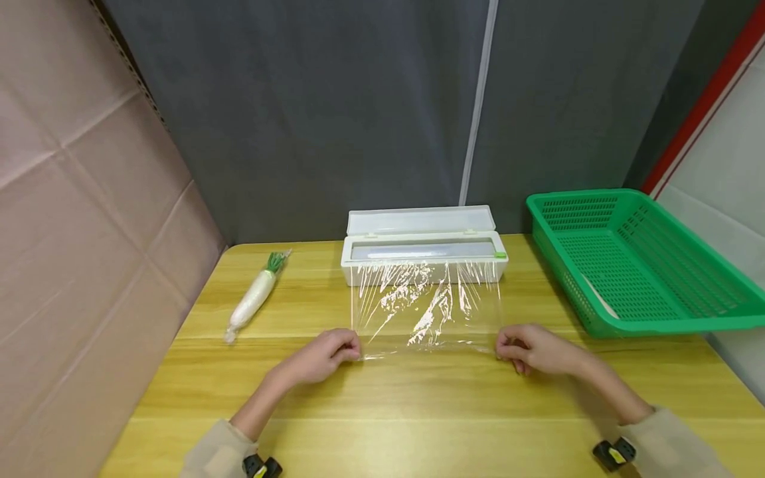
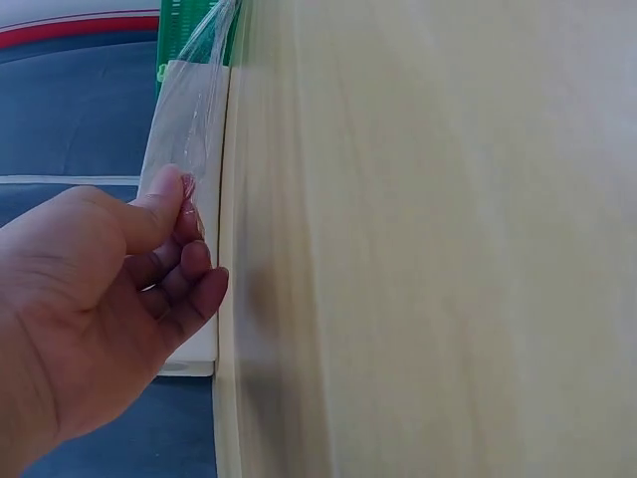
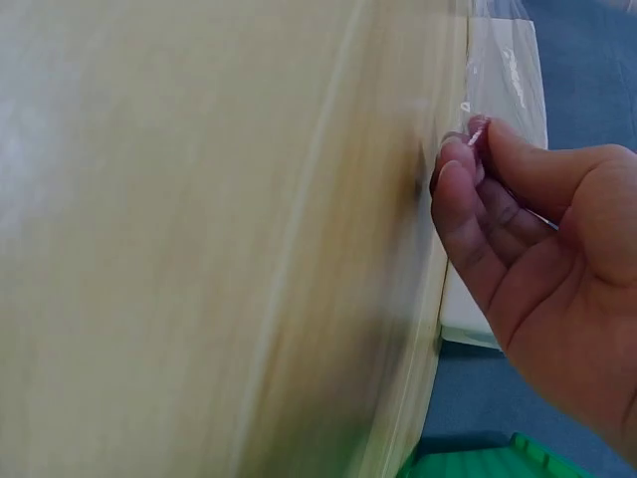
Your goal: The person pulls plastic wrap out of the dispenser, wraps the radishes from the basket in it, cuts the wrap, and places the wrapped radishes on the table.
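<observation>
A sheet of clear plastic wrap (image 1: 424,312) stretches from the front of a white wrap dispenser box (image 1: 425,249) toward the person. At its near left corner the left hand (image 1: 329,355) pinches the film between thumb and forefinger. The right hand (image 1: 534,348) pinches the near right corner the same way. Between the hands the sheet is spread flat with shiny wrinkles, close over the table. The dispenser's lid (image 1: 421,220) stands raised at the back, and a small green slider (image 1: 500,255) sits at its right end. The left wrist view shows the film (image 2: 204,110) gathered at the fingertips.
A white radish (image 1: 254,299) with green tops, wrapped in clear film, lies on the wooden table (image 1: 418,411) at the left. A green plastic basket (image 1: 633,325) stands at the right, with a thin white item inside. A dark grey curtain (image 1: 299,119) hangs behind.
</observation>
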Motion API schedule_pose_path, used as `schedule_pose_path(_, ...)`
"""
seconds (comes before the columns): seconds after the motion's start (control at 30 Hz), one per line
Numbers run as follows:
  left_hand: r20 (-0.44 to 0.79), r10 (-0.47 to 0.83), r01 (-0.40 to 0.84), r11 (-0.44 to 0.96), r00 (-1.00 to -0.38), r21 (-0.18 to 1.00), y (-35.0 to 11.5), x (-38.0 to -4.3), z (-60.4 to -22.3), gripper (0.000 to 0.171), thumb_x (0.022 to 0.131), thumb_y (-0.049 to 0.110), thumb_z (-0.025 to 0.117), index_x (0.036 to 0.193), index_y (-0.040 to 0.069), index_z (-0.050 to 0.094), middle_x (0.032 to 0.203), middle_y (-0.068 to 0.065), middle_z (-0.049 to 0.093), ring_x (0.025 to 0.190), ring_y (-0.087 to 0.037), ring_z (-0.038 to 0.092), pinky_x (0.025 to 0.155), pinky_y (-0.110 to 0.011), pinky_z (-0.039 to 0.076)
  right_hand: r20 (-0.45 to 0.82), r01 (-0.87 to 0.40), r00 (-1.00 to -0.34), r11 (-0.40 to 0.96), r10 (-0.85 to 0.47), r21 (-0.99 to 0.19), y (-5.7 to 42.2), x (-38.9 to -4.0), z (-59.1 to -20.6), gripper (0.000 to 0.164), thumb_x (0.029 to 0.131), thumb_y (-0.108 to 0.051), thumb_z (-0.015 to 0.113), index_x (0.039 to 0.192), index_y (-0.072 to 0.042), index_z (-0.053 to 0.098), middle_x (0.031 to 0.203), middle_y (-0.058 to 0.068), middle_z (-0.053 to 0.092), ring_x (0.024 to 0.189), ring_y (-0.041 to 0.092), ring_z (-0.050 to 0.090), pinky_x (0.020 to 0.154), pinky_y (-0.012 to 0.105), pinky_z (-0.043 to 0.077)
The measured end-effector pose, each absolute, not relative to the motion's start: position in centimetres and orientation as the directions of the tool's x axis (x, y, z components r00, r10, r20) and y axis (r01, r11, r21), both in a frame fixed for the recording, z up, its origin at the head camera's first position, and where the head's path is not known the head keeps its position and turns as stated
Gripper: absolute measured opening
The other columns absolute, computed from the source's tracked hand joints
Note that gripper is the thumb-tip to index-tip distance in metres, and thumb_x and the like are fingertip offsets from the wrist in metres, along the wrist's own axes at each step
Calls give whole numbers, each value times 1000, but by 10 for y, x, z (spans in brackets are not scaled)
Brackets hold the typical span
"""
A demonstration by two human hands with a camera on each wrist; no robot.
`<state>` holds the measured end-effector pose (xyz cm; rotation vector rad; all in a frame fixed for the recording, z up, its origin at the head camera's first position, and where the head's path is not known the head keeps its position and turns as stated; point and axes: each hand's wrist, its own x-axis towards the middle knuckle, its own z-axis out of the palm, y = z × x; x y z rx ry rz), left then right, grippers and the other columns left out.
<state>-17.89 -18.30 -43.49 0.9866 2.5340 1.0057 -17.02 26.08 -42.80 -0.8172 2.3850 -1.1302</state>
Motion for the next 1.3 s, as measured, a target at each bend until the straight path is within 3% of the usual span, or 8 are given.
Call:
schedule_pose_path(0.4,85,715,609,520,-694,599,-185,-184,-439,15,96,10,68,85,19,64,83,14,61,82,-5,56,82,-31,51,-52,-362,-762,492,-645,-792,274,-173,-434,13,100,-7,62,88,-8,65,67,-2,58,58,8,56,52,28,52)
schedule_pose_path(0.8,118,781,717,488,-614,499,-188,-185,-438,20,92,11,72,79,20,59,80,14,54,81,-6,50,78,-27,47,-4,-405,-734,442,-679,-800,276,-171,-435,12,96,-1,65,86,-7,67,70,-1,60,62,6,57,52,25,52)
schedule_pose_path(1.0,71,775,677,499,-628,541,-190,-184,-437,12,93,9,71,88,18,65,86,13,61,84,-6,52,81,-29,48,-13,-404,-735,453,-678,-795,275,-171,-435,11,96,-1,65,87,-7,67,69,-3,59,61,4,56,52,25,51)
schedule_pose_path(1.13,32,759,638,523,-651,565,-190,-182,-435,6,95,11,70,97,16,70,92,8,66,88,-6,55,84,-31,50,-14,-405,-738,459,-674,-791,273,-171,-435,2,99,-5,64,98,-5,66,74,-3,61,60,6,58,51,27,53)
schedule_pose_path(1.3,25,751,632,536,-660,559,-190,-182,-436,6,95,11,70,98,16,71,94,8,67,90,-6,57,84,-30,51,-37,-383,-767,503,-641,-775,268,-171,-433,10,103,-14,60,106,-5,64,73,-2,62,57,10,59,51,30,53)
